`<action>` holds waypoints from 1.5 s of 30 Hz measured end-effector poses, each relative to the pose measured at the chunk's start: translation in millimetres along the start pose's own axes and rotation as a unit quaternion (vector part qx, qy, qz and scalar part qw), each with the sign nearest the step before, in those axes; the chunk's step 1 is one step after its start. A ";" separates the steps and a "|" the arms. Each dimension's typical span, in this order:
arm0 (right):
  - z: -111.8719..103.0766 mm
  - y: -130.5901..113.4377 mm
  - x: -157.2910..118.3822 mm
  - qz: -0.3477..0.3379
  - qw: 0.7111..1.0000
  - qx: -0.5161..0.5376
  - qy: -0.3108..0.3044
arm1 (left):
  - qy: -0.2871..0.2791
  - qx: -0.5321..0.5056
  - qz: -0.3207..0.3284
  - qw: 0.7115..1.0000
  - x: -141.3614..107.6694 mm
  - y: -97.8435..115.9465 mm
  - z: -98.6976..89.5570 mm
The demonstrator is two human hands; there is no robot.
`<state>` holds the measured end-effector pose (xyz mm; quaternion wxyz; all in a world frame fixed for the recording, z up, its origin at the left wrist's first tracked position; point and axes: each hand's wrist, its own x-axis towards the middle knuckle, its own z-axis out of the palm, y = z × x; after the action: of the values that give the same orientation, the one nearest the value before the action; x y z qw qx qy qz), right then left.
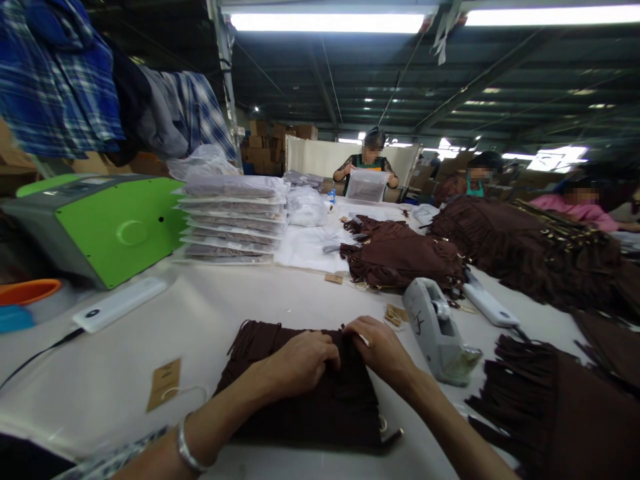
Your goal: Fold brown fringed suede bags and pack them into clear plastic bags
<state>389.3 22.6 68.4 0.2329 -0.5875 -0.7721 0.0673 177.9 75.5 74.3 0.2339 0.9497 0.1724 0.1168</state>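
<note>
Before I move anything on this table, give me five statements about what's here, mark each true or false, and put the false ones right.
1. The left hand and the right hand are both at the dark brown fringed piece. True.
2. The shiny silver metal bracelet is on the right wrist. False: it is on the left wrist.
3. The pale grey tape dispenser stands to the right of the fringed piece. True.
4. The lime-green and grey boxy machine stands right of the stack of clear-plastic packs. False: it stands left of them.
5. A tan rectangular tag lies left of the fringed piece. True.
</note>
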 end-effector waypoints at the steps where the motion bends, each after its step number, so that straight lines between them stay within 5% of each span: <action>1: 0.6 -1.5 -5.9 -0.009 1.000 0.014 0.002 | 0.003 -0.023 -0.010 1.000 -0.3 -0.3 -2.2; 9: 7.6 -21.5 -36.6 -0.030 0.994 0.109 -0.009 | 0.095 -0.044 -0.093 0.990 17.0 -5.2 -10.4; 14: -5.0 -54.9 -54.3 -0.029 0.987 0.127 -0.092 | 0.043 -0.032 0.018 0.998 23.7 -10.9 3.0; 17: -19.8 -67.3 -64.7 0.030 0.963 0.226 -0.142 | 0.007 -0.018 0.061 0.998 15.8 -8.3 8.5; 20: -32.7 -54.2 -60.9 0.107 0.953 0.276 -0.060 | 0.004 0.009 0.076 0.997 2.4 -0.4 9.2; 24: -29.7 -17.1 -40.9 0.147 0.969 0.183 0.081 | -0.017 0.028 0.077 0.996 -13.8 13.8 9.1; 27: -10.5 -8.2 -32.2 0.132 0.983 0.113 0.065 | -0.028 0.007 0.080 0.996 -24.1 25.3 9.7; 30: 10.4 -19.2 -35.8 0.083 0.994 0.063 -0.034 | -0.012 -0.042 0.083 0.996 -37.8 30.4 3.6; 34: 21.5 -33.1 -50.2 0.039 0.992 0.031 -0.117 | 0.106 -0.069 -0.043 0.991 -63.9 5.4 -27.4; 38: 22.5 -28.7 -69.3 0.019 0.999 -0.020 -0.021 | 0.247 -0.059 -0.249 0.935 -95.0 -43.5 -67.6; 41: 36.5 -22.5 -86.4 -0.053 0.996 -0.062 0.033 | 0.251 -0.100 -0.341 0.900 -113.1 -66.9 -75.0; 45: 69.1 -22.9 -102.8 -0.134 0.984 -0.111 0.036 | 0.182 -0.173 -0.368 0.895 -118.5 -73.5 -53.9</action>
<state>359.6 -69.1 -12.8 0.2009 -0.5027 -0.8377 -0.0719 33.4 113.1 68.5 0.3853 0.7253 0.5260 0.2211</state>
